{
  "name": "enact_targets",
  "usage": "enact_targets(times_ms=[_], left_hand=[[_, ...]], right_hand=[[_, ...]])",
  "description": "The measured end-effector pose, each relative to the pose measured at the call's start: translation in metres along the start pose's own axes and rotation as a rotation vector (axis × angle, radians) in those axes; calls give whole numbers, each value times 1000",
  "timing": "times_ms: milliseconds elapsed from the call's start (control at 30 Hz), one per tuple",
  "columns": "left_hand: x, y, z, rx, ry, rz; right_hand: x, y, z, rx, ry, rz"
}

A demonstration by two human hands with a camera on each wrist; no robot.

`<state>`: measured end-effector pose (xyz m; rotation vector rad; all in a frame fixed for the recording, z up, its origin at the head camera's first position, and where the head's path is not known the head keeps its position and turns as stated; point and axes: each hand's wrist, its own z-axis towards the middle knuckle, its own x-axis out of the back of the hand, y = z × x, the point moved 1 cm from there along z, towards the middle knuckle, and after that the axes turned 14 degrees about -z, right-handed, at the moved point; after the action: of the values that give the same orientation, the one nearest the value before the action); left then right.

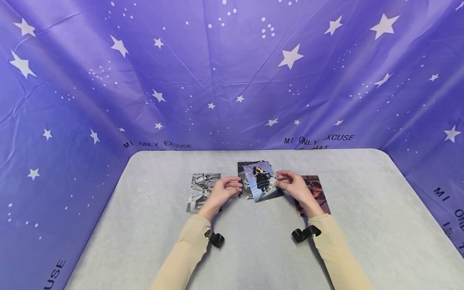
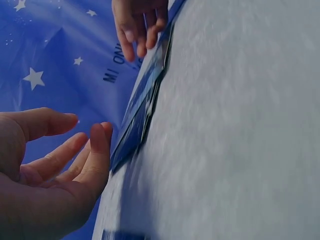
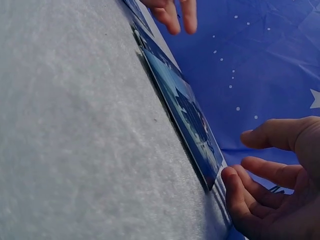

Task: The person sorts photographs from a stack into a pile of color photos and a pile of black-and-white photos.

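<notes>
A small stack of photo cards lies at the middle of the table. Its top photo card [image 1: 259, 189], showing a couple in dark clothes against blue, sits askew over a darker photo card [image 1: 241, 167]. My left hand [image 1: 225, 191] hovers at the stack's left side, fingers loosely bent and thumb apart. On the right, the fingertips of my right hand [image 1: 294, 187] are right at the top card's edge, thumb and fingers parted. Both wrist views show the stack [image 2: 145, 95] lying flat, with nothing between the fingers of either hand.
A black-and-white photo card [image 1: 198, 193] lies to the left, partly under my left hand. To the right is a reddish photo card [image 1: 319, 193], partly hidden by my right hand. The grey table [image 1: 253, 249] meets a purple star-printed curtain [image 1: 224, 72] behind.
</notes>
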<state>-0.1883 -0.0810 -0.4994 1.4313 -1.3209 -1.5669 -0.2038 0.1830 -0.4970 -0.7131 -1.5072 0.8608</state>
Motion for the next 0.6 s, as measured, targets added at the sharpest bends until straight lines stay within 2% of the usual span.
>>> enact_targets(times_ms=[267,367,600], left_hand=[[-14,-10,5,67,-14,-3],[-16,-13,6,61,-29,3],[-19,-13,6,86,-29,-63]], right_hand=[[-1,-1,-2,9,-11,-21],[-2,-1,-3,14,-25,-25],[-3,-6,-6,21,-40,-31]])
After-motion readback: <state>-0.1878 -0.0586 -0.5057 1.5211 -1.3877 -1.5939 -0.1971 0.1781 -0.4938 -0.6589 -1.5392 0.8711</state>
